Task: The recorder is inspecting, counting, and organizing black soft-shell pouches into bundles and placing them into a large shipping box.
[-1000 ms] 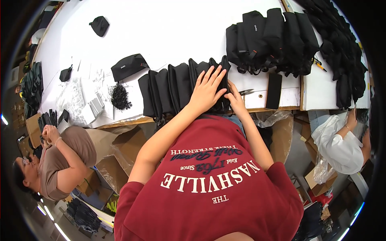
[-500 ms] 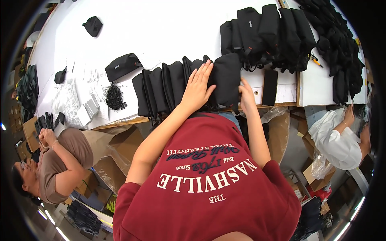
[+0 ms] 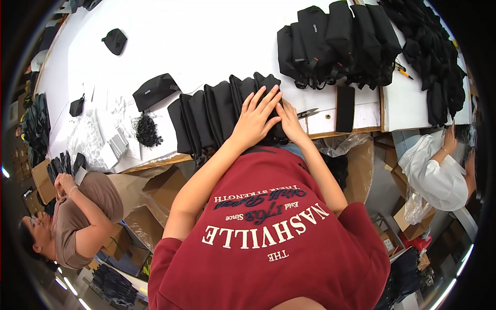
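Note:
A row of black fabric pouches [image 3: 213,114] stands packed side by side along the near edge of the white table. My left hand [image 3: 254,119] lies over the right part of the row, its fingers stretched and slightly apart. Flat against the row's right end is my right hand [image 3: 291,123], fingers extended, its fingertips close to those of the left. Both hands partly cover the end pouches. Just right of my right hand, a pair of small metal snips [image 3: 309,112] rests on the table.
A black flat rectangular object [image 3: 345,109] lies right of the snips. More black pouches [image 3: 336,39] stand behind it, beside a dark heap [image 3: 429,62]. Leftward are a single pouch [image 3: 155,92], tangled black threads [image 3: 147,129] and white tags [image 3: 114,150]. People work at both sides.
The broad pouch at the row's right end has been pushed in against the others. My right hand has moved left, close to my left hand, and the snips have come into sight.

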A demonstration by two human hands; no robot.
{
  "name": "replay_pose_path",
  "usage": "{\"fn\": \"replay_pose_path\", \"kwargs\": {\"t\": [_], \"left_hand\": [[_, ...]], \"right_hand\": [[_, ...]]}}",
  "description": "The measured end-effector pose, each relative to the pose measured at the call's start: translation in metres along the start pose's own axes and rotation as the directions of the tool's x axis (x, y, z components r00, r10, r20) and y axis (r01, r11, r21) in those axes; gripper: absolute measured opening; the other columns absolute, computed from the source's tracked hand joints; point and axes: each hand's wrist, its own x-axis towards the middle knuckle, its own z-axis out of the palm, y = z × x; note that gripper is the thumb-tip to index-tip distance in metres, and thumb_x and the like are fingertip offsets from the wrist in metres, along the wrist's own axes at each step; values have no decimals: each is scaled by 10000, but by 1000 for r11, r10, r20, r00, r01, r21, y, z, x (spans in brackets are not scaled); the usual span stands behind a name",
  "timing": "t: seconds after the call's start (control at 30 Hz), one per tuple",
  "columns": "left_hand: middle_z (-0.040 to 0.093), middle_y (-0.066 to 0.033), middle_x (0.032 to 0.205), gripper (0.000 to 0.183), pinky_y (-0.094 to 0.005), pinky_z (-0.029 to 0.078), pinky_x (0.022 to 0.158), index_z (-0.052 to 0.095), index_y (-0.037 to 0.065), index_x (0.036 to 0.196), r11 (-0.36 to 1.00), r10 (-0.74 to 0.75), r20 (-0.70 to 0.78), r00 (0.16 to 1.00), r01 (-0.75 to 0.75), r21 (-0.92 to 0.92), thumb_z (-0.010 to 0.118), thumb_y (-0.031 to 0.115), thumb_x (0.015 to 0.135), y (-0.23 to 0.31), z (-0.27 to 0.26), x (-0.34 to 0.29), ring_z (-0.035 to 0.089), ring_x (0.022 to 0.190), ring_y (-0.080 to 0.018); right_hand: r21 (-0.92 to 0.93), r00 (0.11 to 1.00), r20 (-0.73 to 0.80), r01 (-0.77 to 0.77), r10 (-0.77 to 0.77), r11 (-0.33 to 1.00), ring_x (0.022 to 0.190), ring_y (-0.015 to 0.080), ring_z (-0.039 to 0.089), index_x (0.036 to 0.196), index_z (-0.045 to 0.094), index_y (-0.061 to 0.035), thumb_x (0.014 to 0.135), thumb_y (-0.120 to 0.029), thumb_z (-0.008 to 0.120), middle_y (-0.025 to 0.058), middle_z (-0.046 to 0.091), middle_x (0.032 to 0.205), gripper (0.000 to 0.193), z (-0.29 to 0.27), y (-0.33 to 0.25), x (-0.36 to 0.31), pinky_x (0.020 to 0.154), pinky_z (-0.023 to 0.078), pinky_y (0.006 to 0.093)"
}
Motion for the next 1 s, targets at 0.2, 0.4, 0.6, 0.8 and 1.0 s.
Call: {"fn": "replay_pose_path", "kwargs": {"t": [0.2, 0.4, 0.6, 0.8, 1.0], "left_hand": [[277, -29, 1518, 612, -441, 156, 1139, 323, 122, 1447, 992, -3, 37, 999, -2, 123, 530, 341, 915, -3, 5, 7, 235, 1404, -223], [303, -23, 1506, 603, -443, 150, 1141, 366, 102, 1424, 958, 26, 21, 999, -31, 284, 523, 373, 909, -6, 11, 11, 232, 1407, -216], [286, -28, 1515, 624, -454, 141, 1139, 352, 96, 1432, 954, 0, 27, 1000, -8, 299, 524, 386, 907, -9, 19, 2, 233, 1407, -217], [292, -19, 1514, 617, -448, 136, 1139, 361, 101, 1429, 943, 58, 20, 998, -61, 326, 516, 398, 911, -6, 24, 6, 238, 1406, -207], [310, -23, 1504, 599, -459, 150, 1135, 377, 98, 1419, 947, 52, -35, 998, -38, 318, 526, 382, 913, -13, 25, 9, 248, 1400, -226]], "right_hand": [[404, 971, -131, -130, 198, 905, 1255, 364, 395, 1290, 482, 25, 1003, -431, 340, 236, 426, 1356, 557, 21, 14, 7, 1075, 280, 387], [-304, 964, -257, -18, -64, 952, 1072, 361, 506, 1042, 668, -31, 963, -365, 433, 185, 551, 1169, 416, -14, -15, 15, 921, 408, 404], [-731, 530, -583, -11, -616, 683, 894, 285, 478, 1048, 604, -135, 754, -228, 708, 87, 488, 1037, 325, -115, -125, 54, 778, 400, 394], [-849, 751, -435, -157, -497, 505, 918, 306, 555, 1324, 478, -213, 713, -400, 711, 117, 526, 964, 680, -167, -101, 114, 785, 469, 417], [-680, 409, -581, 231, -703, 696, 718, 221, 577, 1186, 611, -175, 778, -146, 589, 90, 617, 886, 410, -189, -134, 79, 644, 480, 344]]}}
